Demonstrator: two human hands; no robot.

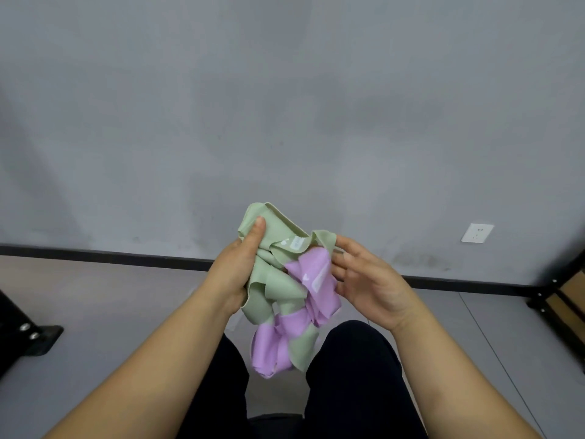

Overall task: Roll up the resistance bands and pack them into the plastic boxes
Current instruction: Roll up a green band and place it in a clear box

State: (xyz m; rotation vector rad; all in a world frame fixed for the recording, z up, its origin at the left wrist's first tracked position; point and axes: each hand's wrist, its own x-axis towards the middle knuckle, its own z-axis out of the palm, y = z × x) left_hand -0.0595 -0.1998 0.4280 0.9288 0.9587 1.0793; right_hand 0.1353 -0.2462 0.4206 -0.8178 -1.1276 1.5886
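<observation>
A person's left hand grips a crumpled, stretchy pale green resistance band in mid-air, thumb pressed on top and fingers curled behind it. The right hand pinches that band's loose end with its fingertips. A tangled lilac resistance band hangs between both hands, above dark-trousered knees.

Open floor lies between a black bracket and a black-framed stand.
</observation>
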